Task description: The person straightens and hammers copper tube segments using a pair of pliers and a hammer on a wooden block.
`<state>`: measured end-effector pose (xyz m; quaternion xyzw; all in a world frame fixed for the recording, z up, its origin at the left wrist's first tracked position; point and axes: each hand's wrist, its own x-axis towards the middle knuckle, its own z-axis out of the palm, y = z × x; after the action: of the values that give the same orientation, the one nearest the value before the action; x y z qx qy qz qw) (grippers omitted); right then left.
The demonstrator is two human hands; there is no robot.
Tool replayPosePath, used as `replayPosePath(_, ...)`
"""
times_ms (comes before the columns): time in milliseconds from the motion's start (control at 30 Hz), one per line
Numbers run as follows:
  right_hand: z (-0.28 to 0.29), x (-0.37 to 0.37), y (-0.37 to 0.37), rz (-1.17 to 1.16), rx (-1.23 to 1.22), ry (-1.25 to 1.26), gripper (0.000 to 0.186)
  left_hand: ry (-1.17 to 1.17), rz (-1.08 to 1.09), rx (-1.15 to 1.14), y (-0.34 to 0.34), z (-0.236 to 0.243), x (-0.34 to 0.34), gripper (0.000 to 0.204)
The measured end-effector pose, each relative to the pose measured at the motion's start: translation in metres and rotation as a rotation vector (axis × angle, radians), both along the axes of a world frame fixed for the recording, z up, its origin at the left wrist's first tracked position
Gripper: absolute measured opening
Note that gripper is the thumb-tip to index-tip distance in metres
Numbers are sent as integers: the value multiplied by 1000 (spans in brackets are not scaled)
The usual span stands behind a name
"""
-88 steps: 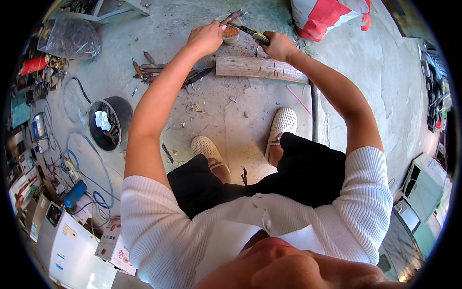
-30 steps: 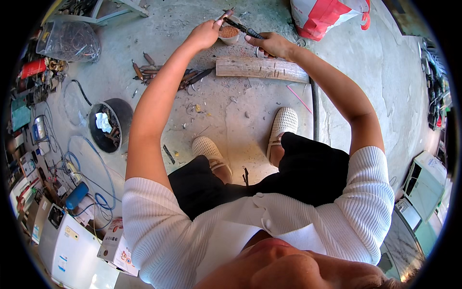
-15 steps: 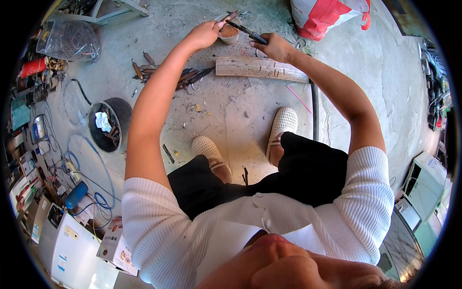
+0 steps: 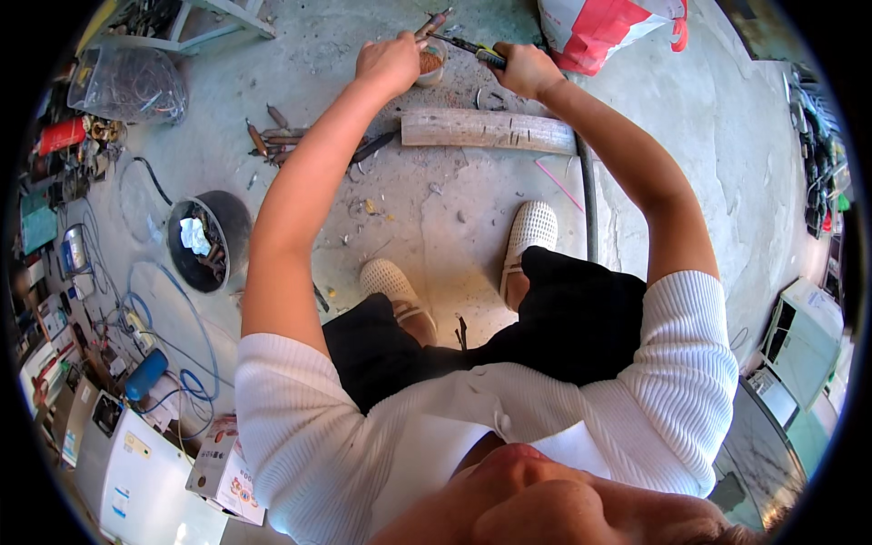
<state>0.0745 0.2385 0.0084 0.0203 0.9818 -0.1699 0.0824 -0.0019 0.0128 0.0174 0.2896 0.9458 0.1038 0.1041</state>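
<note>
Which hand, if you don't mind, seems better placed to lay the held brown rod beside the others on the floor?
Probably the left hand: it grips the brown rod and is nearer the loose rods; the right hand holds the dark tool.

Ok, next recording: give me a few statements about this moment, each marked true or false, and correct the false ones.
1. The left hand holds a brownish, tube-like part. True.
2. The right hand is empty. False: it grips a dark tool by its handle.
3. A cup with reddish-brown contents stands on the far side of the wooden board from the person's feet. True.
4. The black bucket is on the person's right. False: it is on the left.
5. A red-and-white bag is at the upper right of the picture. True.
</note>
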Motion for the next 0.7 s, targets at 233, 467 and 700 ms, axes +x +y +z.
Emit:
replayPosePath(233, 0, 7, -22, -38, -225, -350, 48, 12, -14, -36, -13, -7, -7, 31)
replayPosePath(467, 16, 9, -29, -60, -45, -160, 45, 30, 183, 114, -10, -9, 16, 29)
replayPosePath(700, 27, 8, -46, -214, -159, -238, 44, 21, 311, 115, 4, 6, 13, 29)
